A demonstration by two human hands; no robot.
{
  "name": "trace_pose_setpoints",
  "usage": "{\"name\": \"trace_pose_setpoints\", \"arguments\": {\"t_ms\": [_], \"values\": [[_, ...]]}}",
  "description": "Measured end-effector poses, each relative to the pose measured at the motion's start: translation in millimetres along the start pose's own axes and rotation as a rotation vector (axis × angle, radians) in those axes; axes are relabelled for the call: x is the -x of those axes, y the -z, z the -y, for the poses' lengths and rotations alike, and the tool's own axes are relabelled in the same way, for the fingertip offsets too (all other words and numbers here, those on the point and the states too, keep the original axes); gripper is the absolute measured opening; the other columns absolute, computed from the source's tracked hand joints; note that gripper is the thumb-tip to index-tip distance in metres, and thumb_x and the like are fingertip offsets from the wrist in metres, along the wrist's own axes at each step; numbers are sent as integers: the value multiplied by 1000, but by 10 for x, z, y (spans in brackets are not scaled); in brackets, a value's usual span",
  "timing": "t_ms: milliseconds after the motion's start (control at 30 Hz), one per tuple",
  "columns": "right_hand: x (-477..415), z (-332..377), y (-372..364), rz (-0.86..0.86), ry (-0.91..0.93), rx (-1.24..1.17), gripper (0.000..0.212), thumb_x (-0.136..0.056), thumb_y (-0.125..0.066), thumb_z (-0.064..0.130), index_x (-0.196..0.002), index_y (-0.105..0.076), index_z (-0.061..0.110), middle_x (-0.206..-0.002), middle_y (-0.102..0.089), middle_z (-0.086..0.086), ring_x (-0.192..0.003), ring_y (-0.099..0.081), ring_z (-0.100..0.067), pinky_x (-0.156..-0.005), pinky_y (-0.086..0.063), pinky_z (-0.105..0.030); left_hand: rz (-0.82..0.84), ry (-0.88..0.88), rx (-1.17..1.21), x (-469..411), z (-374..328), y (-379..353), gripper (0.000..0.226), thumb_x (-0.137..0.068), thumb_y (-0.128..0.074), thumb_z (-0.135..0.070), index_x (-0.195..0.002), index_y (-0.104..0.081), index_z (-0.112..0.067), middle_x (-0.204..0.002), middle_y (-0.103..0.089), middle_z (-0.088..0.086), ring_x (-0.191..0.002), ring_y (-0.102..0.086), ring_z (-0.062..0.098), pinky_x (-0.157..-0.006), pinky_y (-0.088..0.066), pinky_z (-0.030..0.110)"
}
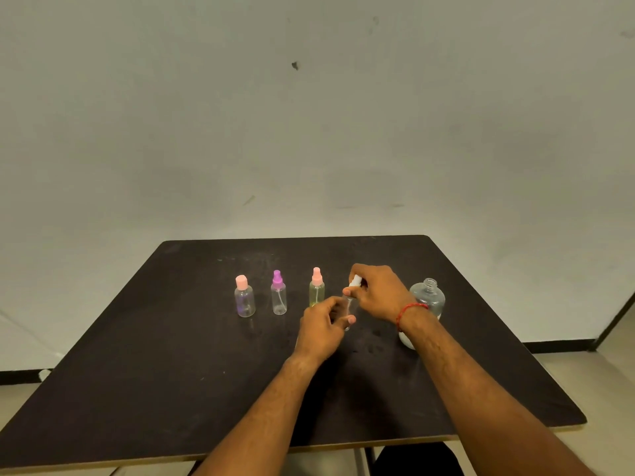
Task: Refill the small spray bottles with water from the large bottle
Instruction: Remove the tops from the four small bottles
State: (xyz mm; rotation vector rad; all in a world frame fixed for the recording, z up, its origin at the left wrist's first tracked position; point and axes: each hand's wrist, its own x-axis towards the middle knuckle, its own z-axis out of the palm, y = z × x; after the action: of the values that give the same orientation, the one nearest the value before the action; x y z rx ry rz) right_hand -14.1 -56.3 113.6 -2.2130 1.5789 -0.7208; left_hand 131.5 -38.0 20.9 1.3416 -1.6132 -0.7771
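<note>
Three small bottles stand in a row on the black table: a round one with a pink cap, a clear one with a purple spray top, and a yellowish one with a pink spray top. My left hand grips the body of a fourth small clear spray bottle. My right hand pinches that bottle's white spray top from above. The large clear bottle stands uncapped behind my right wrist, its lower part hidden by my forearm.
A white object lies on the table beside my right forearm, partly hidden. Small wet spots mark the table near the hands. A pale wall rises behind the table. The table's right edge drops to a floor.
</note>
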Motion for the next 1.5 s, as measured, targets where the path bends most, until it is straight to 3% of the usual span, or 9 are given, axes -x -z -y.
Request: {"name": "trace_pose_setpoints", "arguments": {"t_ms": [300,533,700,833,1000,1100,1200,1333,1500], "values": [[47,2,94,132,124,-4,14,-89,-65,9,-92,-59,21,-93,-62,3,-85,-58,-15,-78,-49,-25,32,20,-2,-2,19,27,33,-88,-78,-22,-119,-70,-22,-109,-72,-10,-105,-66,4,-97,-53,28],[6,48,21,8,-43,22,22,-88,-68,40,-92,-62,20,-82,-62,2,-74,-57,-11,-68,-44,-20,5,0,-3,3,6,3,37,-88,-78,-22,-123,-69,-24,-103,-69,-19,-97,-63,-8,-85,-45,10],[14,75,54,76,30,31,9,-88,-69,19,-90,-61,21,-90,-62,4,-83,-58,-13,-76,-49,-26,21,3,-18,-8,35,26,35,-87,-78,-24,-120,-69,-29,-100,-70,-21,-98,-64,-8,-86,-47,12],[31,89,110,119,132,-8,27,-79,-65,-4,-91,-67,19,-96,-62,4,-90,-58,-12,-82,-50,-28,14,13,-12,-11,41,30,35,-87,-79,-23,-121,-69,-27,-102,-68,-20,-98,-63,-7,-86,-46,13],[19,79,66,93,84,-72,37,-80,-75,24,-114,-60,28,-106,-63,4,-94,-59,-11,-85,-51,-25,12,19,0,-14,46,21,33,-88,-78,-22,-119,-69,-30,-103,-68,-21,-97,-62,-6,-85,-45,12],[-27,78,54,-20,-48,43,27,-81,-74,44,-92,-59,25,-82,-61,6,-74,-58,-10,-67,-46,-20,14,24,-16,-17,44,18,35,-88,-78,-24,-121,-68,-27,-108,-68,-19,-99,-61,-5,-87,-43,13],[-42,84,58,38,-26,53,18,-82,-75,26,-85,-57,27,-83,-60,7,-78,-59,-12,-64,-42,-18,14,22,-20,-22,47,12,34,-87,-78,-23,-120,-69,-27,-108,-70,-15,-101,-63,-2,-90,-46,17],[11,101,117,112,96,-34,29,-77,-70,1,-92,-63,26,-96,-61,8,-89,-58,-13,-73,-45,-19,-1,8,-7,-13,54,6,31,-87,-79,-24,-116,-70,-28,-100,-69,-20,-97,-63,-7,-85,-45,11],[21,81,87,31,-22,-24,30,-81,-75,33,-105,-59,25,-93,-63,3,-82,-60,-12,-71,-46,-20,-2,-5,15,-11,52,-4,31,-88,-78,-23,-117,-70,-30,-100,-69,-21,-97,-62,-10,-82,-43,8]]}}
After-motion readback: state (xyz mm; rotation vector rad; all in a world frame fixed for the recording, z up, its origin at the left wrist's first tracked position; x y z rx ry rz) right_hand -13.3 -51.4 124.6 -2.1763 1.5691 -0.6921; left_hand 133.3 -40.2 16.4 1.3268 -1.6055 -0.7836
